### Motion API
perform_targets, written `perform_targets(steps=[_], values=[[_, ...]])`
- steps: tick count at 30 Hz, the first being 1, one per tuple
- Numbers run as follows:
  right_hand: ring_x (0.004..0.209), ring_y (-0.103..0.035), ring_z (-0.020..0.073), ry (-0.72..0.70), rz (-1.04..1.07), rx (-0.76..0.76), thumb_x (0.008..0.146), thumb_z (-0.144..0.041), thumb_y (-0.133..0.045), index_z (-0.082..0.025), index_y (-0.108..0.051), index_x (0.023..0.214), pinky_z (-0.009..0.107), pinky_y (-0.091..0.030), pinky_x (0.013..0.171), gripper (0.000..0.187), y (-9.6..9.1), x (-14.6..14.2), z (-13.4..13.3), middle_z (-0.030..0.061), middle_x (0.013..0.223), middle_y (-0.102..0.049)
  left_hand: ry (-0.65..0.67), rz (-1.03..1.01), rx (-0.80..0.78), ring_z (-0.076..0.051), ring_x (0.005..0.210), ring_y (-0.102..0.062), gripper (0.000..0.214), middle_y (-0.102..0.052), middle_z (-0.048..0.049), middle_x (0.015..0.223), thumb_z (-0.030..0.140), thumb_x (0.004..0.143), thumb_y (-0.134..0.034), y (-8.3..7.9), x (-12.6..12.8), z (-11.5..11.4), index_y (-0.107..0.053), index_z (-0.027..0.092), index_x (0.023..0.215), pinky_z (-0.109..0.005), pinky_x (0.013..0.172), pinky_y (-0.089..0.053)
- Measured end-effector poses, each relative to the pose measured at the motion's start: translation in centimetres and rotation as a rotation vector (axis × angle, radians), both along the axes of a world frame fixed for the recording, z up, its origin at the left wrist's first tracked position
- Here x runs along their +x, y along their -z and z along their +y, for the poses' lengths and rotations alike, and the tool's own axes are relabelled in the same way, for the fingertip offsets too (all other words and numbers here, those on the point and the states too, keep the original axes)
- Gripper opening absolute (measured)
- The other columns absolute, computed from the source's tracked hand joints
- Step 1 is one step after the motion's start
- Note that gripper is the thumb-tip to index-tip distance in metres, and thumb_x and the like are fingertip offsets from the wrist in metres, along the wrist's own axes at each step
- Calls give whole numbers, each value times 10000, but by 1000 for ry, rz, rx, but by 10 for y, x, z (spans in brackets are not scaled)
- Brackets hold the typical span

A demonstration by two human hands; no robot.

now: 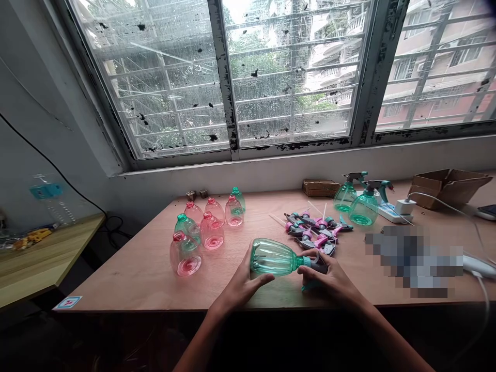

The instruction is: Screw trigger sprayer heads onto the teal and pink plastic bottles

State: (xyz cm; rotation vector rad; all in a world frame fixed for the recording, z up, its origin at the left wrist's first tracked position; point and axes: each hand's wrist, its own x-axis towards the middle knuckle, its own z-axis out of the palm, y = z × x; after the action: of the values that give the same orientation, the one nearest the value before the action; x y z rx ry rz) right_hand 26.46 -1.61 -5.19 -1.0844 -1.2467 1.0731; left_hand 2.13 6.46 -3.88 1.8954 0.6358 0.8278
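Observation:
A clear green spray bottle point(274, 257) lies sideways in the air just above the table's front edge, its neck pointing right. My left hand point(248, 279) is wrapped round the bottle's base end. At the neck, my right hand point(329, 276) grips the dark grey and teal trigger sprayer head point(318, 263), which sits on the bottle's mouth. Part of the sprayer head is hidden by my fingers. Beyond my right hand lies a pile of loose pink, grey and teal sprayer heads point(315, 230) with white tubes.
Several open pink bottles point(212, 231) and green bottles point(187, 227) stand at the left. Two green bottles with sprayer heads point(363, 209) stand at the back right, near a power strip point(395, 212), an open cardboard box point(445, 188) and cables. A brown block point(321, 188) rests by the wall.

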Motion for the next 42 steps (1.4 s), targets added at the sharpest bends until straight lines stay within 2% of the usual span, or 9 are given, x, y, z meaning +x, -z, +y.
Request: perform_targets(steps=[3,10,12,16,22,28,31,36,42], values=[[619,-674,194,4,-2,1,808,-438,-772,-179,-595,1068,294,-548,610,407,0,0,0,2,653,-720,11,8,23,-331,1396,-401,672,-480,-115,1480,383,886,-684,-3,0,0,-386,216,1465,-488,1182,-296],[615,-677,192,25,22,-10,805,-455,-770,-181,-587,1062,290,-552,607,418,0,0,0,6,667,-727,-50,58,60,-327,1479,-243,975,-291,-124,1594,371,818,-755,3,-1,0,-127,260,1555,-516,1224,-167],[614,-675,193,9,4,2,806,-451,-769,-181,-592,1053,290,-550,605,407,-1,0,0,3,658,-723,-57,52,32,-332,1467,-270,894,-338,-130,1570,391,835,-734,0,-1,-1,-205,235,1539,-518,1220,-182],[613,-672,197,11,-30,1,801,-450,-770,-176,-597,1048,296,-548,607,407,-4,-1,0,4,639,-719,-34,44,46,-317,1354,-454,621,-514,-117,1444,399,882,-679,-5,0,-1,-435,216,1424,-473,1159,-335],[617,-672,196,30,-14,-7,798,-454,-771,-180,-597,1053,296,-563,602,413,-5,-1,-1,5,655,-720,-84,60,94,-322,1448,-315,895,-386,-120,1549,358,803,-769,-2,0,0,-253,229,1524,-484,1210,-219],[611,-672,191,8,-9,8,805,-449,-773,-178,-594,1061,287,-565,595,413,1,0,0,2,641,-718,-23,38,46,-306,1286,-513,558,-569,-114,1384,413,897,-658,-7,1,-2,-489,198,1383,-430,1123,-368],[611,-676,195,20,10,-11,798,-464,-775,-178,-591,1062,293,-573,588,430,0,0,0,5,652,-721,-35,41,67,-311,1306,-493,597,-559,-110,1393,404,866,-699,-5,1,-1,-484,206,1386,-434,1133,-356],[611,-685,208,29,48,-38,755,-502,-797,-193,-596,1036,308,-582,566,463,-4,-2,-2,4,680,-716,-73,55,114,-320,1427,-343,816,-443,-99,1509,351,802,-770,0,0,2,-338,239,1486,-488,1205,-225],[610,-682,206,22,13,-6,772,-489,-788,-187,-609,1039,315,-575,593,442,-5,-2,-1,2,651,-707,-10,33,52,-315,1294,-506,549,-570,-105,1387,401,901,-654,-7,1,-2,-489,208,1388,-454,1127,-372]])
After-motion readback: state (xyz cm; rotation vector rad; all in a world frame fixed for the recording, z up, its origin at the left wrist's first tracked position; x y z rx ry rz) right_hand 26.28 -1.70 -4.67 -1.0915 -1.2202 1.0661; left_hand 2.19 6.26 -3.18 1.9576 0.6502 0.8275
